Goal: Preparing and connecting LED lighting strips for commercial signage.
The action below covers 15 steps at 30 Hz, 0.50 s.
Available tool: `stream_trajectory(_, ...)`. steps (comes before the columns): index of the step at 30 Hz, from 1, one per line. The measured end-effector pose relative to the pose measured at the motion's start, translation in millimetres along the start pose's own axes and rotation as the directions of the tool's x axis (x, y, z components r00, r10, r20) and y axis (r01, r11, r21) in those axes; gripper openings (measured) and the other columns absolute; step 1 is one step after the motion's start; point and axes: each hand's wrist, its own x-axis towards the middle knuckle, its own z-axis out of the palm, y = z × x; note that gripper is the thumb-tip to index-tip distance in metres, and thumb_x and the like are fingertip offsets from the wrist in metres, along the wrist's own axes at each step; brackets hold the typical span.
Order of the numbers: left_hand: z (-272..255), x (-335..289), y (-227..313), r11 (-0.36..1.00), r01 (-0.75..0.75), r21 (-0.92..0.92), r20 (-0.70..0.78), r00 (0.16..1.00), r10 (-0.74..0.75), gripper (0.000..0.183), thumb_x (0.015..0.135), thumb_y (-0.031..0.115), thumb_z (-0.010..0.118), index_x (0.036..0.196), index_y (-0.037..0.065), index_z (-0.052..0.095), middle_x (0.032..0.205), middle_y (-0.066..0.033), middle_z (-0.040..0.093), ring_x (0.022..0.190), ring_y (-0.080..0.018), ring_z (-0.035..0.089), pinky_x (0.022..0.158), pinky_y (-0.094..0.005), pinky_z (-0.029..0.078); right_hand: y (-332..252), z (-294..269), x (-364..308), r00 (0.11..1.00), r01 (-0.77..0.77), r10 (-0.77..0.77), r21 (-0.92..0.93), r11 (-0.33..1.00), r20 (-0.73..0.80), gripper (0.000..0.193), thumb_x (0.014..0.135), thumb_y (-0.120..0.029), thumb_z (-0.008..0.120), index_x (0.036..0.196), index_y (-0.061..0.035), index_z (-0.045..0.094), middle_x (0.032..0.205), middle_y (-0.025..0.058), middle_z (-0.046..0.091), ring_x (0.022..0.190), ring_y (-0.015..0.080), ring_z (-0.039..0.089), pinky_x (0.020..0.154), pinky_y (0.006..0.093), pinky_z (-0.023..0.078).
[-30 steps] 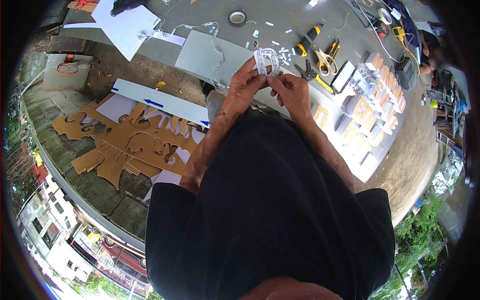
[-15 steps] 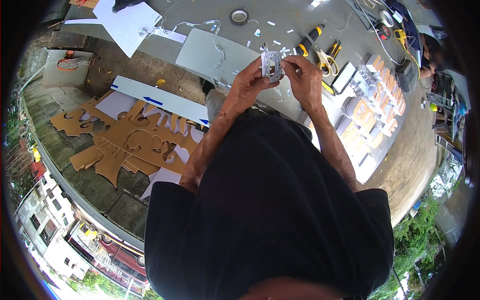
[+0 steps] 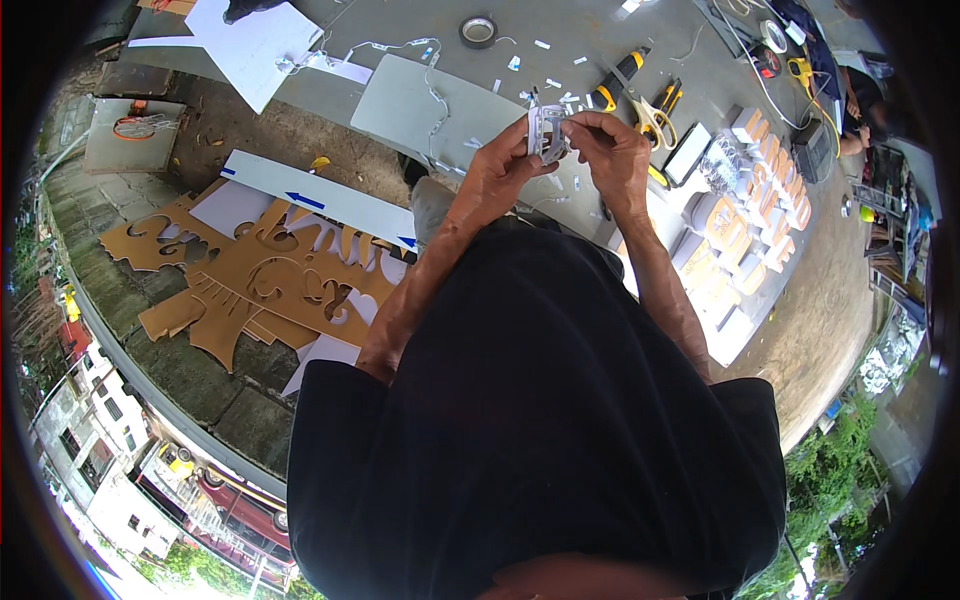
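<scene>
My left hand is closed around one side of a small white hollow piece, shaped like a letter with a raised rim. The piece is turned on edge above the table. At its right side, my right hand has thumb and forefinger pinched together; whatever lies between those fingertips is too small to make out. Small white paper scraps are scattered just beyond the piece. A string of small light modules on wire trails over a grey panel to the left.
Right of my hands lie a yellow-black cutter, scissors and several block letters. A tape roll sits farther back. Brown cut-out sheets and a white strip with blue arrows lie at left. Another person's arm shows far right.
The white piece has tilted more onto its edge, and both hands have turned slightly with it. My right hand has shifted a little; its fingers stay pinched at the piece's side.
</scene>
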Motion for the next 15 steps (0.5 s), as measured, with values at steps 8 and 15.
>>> stream_trajectory(8, -2, 0, -5, 0.995, -0.01, 0.098, 0.015, 1.0, 0.008, 0.055, 0.096, -0.009, 0.05, 0.149, 0.0, 0.037, 0.127, -0.015, 0.064, 0.121, -0.0217, 0.06, 0.105, -0.0418, 0.052, 5, 6, 1, 0.994, 0.092, -0.094, -0.03, 0.995, -0.062, 0.019, 0.085, -0.009, 0.079, 0.101, -0.0008, 0.072, 0.077, 0.0054, 0.073, 0.061, 0.0084, 0.065, 0.055, 0.0239, 0.051)
stream_trajectory(15, -7, 6, 0, 0.967, 0.109, -0.23, 0.033, 0.994, -0.104, 0.055, 0.097, -0.005, 0.05, 0.15, 0.001, 0.036, 0.133, -0.0177, 0.059, 0.121, -0.0317, 0.061, 0.105, -0.0454, 0.052, 10, -15, 14, 0.998, -0.03, 0.019, 0.176, 0.984, 0.06, 0.022, 0.098, -0.017, 0.065, 0.108, 0.0013, 0.069, 0.083, 0.0066, 0.072, 0.067, 0.0105, 0.064, 0.055, 0.0247, 0.051)
